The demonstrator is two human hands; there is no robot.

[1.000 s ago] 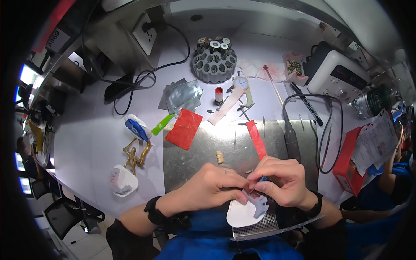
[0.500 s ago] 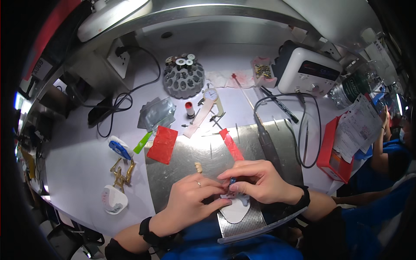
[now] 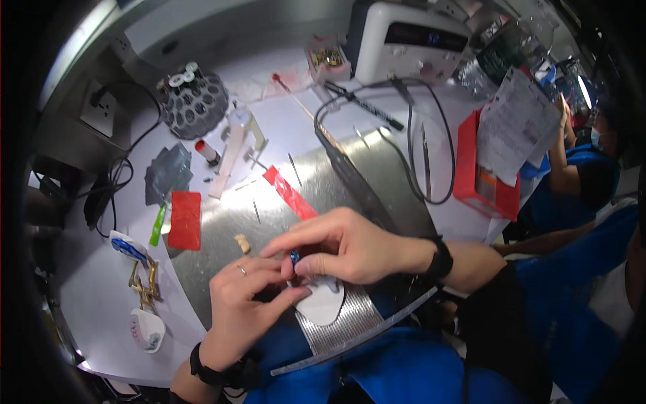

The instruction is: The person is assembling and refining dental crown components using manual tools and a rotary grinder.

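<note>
Both hands meet over a white plaster dental model (image 3: 321, 304) at the near edge of the metal work plate. My left hand (image 3: 247, 294), with a ring on one finger, is closed on the model's left side. Just above it my right hand (image 3: 346, 248) pinches a small shiny blue piece (image 3: 295, 257) between thumb and fingers; its lower end is hidden. The model's teeth are mostly covered by the fingers. Beneath the model lies a perforated metal strip (image 3: 346, 324). A small tooth-coloured piece (image 3: 242, 243) rests on the plate beyond my left hand.
A brass articulator (image 3: 143, 279) with plaster parts stands at left. Red wax sheets (image 3: 184, 221), a grey bur holder (image 3: 195, 104) and a dial caliper (image 3: 232, 145) lie beyond. A corded handpiece (image 3: 350, 172) leads to a white control unit (image 3: 410, 47). A co-worker (image 3: 582, 161) sits at right.
The whole view has turned, so the bench things and both hands appear further left in the picture and tilted. Both hands keep nearly the same hold on the model and the blue piece.
</note>
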